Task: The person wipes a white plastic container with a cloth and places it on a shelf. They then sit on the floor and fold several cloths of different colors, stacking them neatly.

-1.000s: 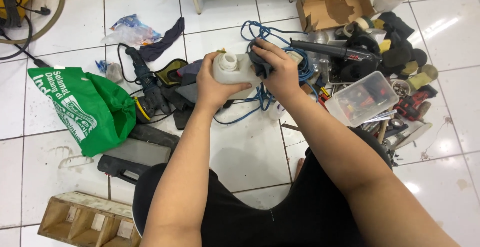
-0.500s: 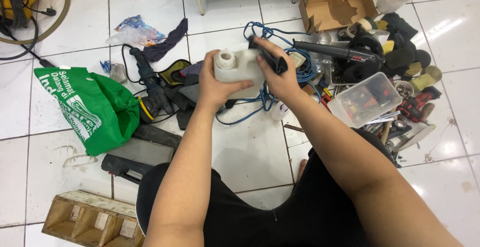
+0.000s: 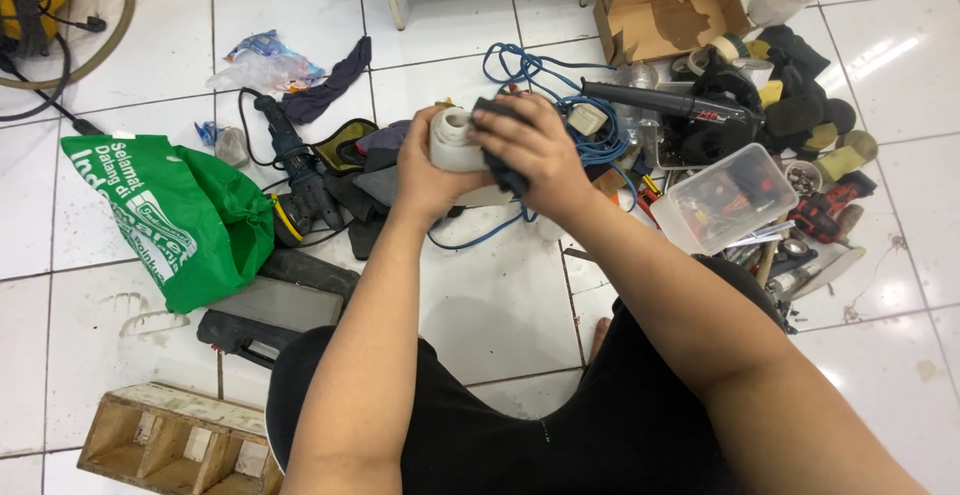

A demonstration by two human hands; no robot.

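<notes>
My left hand [image 3: 428, 170] grips a white plastic pipe fitting [image 3: 452, 140] from the left, holding it above the tiled floor. My right hand [image 3: 538, 150] presses a dark cloth [image 3: 500, 150] against the fitting's right side, fingers wrapped over it. Both forearms reach forward from my lap. Below the hands lie a blue cable [image 3: 540, 70] and dark tool parts.
A green bag [image 3: 175, 215] lies left, beside a dark power drill [image 3: 295, 170]. A black blower [image 3: 690, 110], a clear plastic box [image 3: 725, 200], tape rolls and small tools crowd the right. A cardboard box [image 3: 670, 5] sits behind. A wooden tray [image 3: 170, 445] is at lower left.
My right hand has slid the dark cloth across the white fitting, and both hands have shifted slightly rightward in view.
</notes>
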